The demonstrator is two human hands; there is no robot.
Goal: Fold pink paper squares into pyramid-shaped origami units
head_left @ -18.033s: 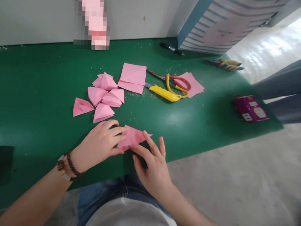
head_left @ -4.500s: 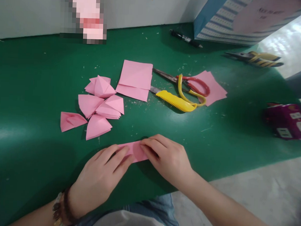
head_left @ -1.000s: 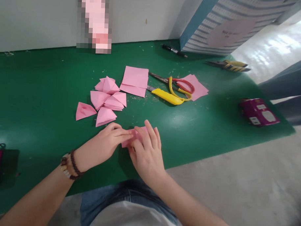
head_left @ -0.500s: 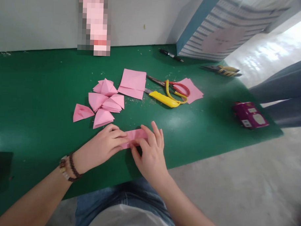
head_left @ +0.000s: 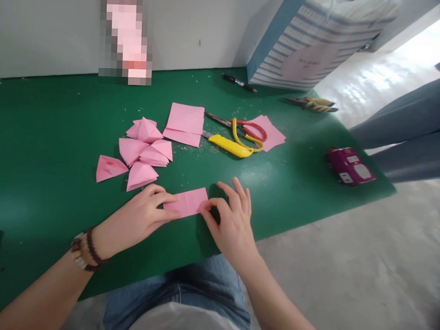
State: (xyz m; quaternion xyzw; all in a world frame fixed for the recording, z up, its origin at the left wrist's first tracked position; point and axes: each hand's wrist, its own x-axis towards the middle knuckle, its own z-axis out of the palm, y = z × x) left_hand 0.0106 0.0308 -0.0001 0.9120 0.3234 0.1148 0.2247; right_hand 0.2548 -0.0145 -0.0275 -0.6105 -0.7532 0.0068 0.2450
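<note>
A folded strip of pink paper (head_left: 188, 202) lies near the front of the green table, between my two hands. My left hand (head_left: 141, 213), with bracelets at the wrist, grips the strip's left end between thumb and fingers. At the right end, the thumb and forefinger of my right hand (head_left: 231, 211) pinch the lower corner, its other fingers raised and spread. Several folded pink paper pieces (head_left: 144, 152) are grouped beyond my left hand. Behind the strip lies a stack of pink paper squares (head_left: 184, 123).
Red-handled scissors (head_left: 239, 126) and a yellow utility knife (head_left: 231, 146) lie beside more pink squares (head_left: 273, 133). Farther back are a pen (head_left: 239, 83), pliers (head_left: 310, 104) and a striped paper bag (head_left: 299, 47). A purple box (head_left: 350, 165) sits near the right edge; a person's legs stand beyond.
My right hand has slid rightward along the paper to its end corner, uncovering the strip's middle. My left hand still holds the left end. The whole view has shifted slightly.
</note>
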